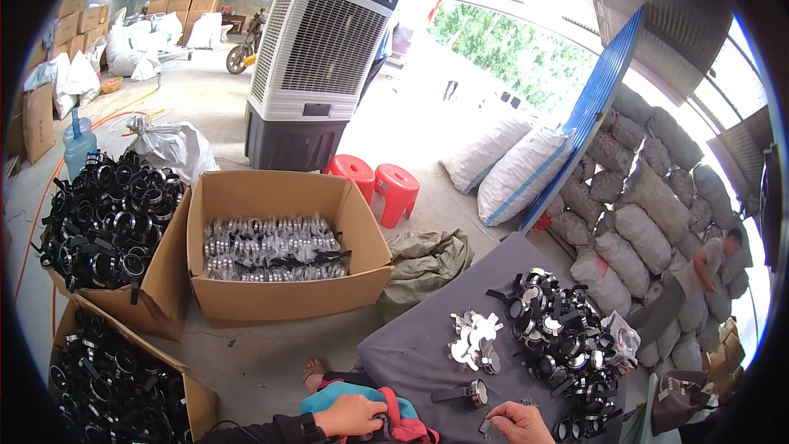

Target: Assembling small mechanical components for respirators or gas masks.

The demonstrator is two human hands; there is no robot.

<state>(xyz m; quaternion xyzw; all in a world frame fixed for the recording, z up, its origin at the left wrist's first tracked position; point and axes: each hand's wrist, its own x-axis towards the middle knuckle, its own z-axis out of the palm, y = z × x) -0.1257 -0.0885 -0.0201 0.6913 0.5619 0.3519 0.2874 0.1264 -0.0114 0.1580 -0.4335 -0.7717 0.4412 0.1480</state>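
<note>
My left hand is closed at the blue and pink cloth over my lap, its fingers curled on the pink edging. Above the near edge of a grey-covered table, my right hand pinches a small dark metal piece between thumb and finger. Just beyond it lies a single watch-like piece, a round silver ring with a black strap. A small group of flat silver pieces sits farther back. To the right, a heap of similar black-strapped rings spreads over the table.
An open carton holds rows of plastic-wrapped pieces. Two more cartons at left overflow with black-strapped rings. Beyond stand red stools, an air cooler and white sacks. Another person is at the far right by stacked sacks.
</note>
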